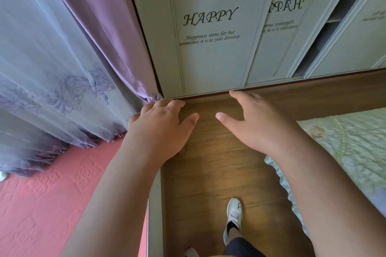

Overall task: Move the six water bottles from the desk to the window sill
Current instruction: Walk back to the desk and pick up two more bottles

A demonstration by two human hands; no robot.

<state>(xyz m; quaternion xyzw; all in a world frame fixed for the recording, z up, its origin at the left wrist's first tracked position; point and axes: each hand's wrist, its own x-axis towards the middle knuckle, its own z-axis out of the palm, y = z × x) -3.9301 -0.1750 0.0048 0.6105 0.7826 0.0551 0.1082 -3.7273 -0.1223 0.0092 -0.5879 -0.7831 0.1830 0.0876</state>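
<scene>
No water bottle and no desk is in view. My left hand [160, 127] is held out in front of me with relaxed fingers and holds nothing; it hovers by the edge of the pink-cushioned window sill [52, 204]. My right hand [252, 123] is also stretched forward, fingers spread and empty, above the wooden floor [208, 183].
Sheer and purple curtains [62, 58] hang at the left over the sill. A white wardrobe [211, 48] with "HAPPY" lettering stands straight ahead. A bed with a pale green cover [351, 148] fills the right. My white shoe [234, 217] is on the floor below.
</scene>
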